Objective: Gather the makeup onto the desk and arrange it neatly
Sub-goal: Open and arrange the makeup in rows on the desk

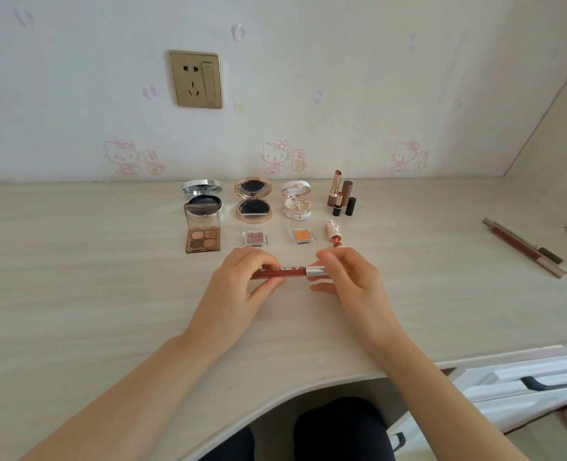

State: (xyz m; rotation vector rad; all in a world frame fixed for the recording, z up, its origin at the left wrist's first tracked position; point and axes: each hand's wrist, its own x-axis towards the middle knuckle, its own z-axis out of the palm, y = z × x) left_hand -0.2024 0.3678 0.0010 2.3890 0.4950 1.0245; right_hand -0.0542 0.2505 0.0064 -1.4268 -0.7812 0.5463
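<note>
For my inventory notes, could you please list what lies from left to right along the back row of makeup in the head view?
Silver compact → rose-gold compact → white compact → upright lipsticks.

On surface [76,261], back row by wall [342,94], left to right: three compacts [203,194] [253,201] [296,199], lipsticks [341,194]. Before them, front row: palette [203,239], two single pans [255,238] [301,236], small tube [333,231]. Before front row: lip gloss tube [279,272]. Far right, well apart: pencils [525,247].
</note>
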